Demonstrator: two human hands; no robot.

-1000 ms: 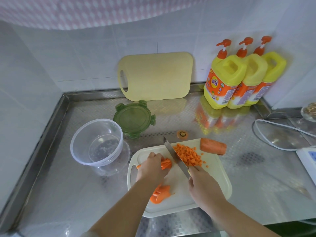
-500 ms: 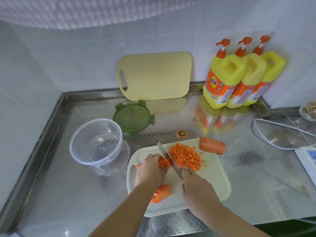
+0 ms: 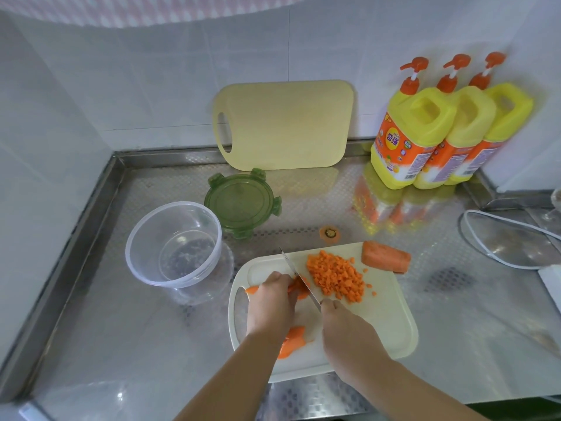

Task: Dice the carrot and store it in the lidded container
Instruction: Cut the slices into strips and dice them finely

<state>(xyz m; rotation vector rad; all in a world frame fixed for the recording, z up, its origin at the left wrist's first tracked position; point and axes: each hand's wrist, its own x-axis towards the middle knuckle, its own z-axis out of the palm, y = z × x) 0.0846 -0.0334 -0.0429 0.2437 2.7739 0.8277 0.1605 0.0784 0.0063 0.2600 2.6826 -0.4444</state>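
On the white cutting board (image 3: 385, 323) lies a pile of diced carrot (image 3: 335, 275). My left hand (image 3: 270, 302) presses down on carrot strips (image 3: 299, 288), mostly hidden under the fingers. My right hand (image 3: 346, 329) grips the knife (image 3: 299, 276), its blade down against the strips beside my left fingers. More carrot slices (image 3: 291, 341) lie near my left wrist. A whole carrot chunk (image 3: 385, 256) rests at the board's far right corner. The clear round container (image 3: 174, 243) stands left of the board, its green lid (image 3: 241, 203) behind it.
A yellow cutting board (image 3: 285, 126) leans on the tiled wall. Three yellow detergent bottles (image 3: 440, 135) stand at the back right. A carrot end (image 3: 330, 233) lies on the steel counter. A white cable (image 3: 498, 235) and a white device's edge (image 3: 551, 282) are at the right.
The knife and my right hand have shifted left along the carrot strips, toward my left fingers. The diced pile stays where it was.
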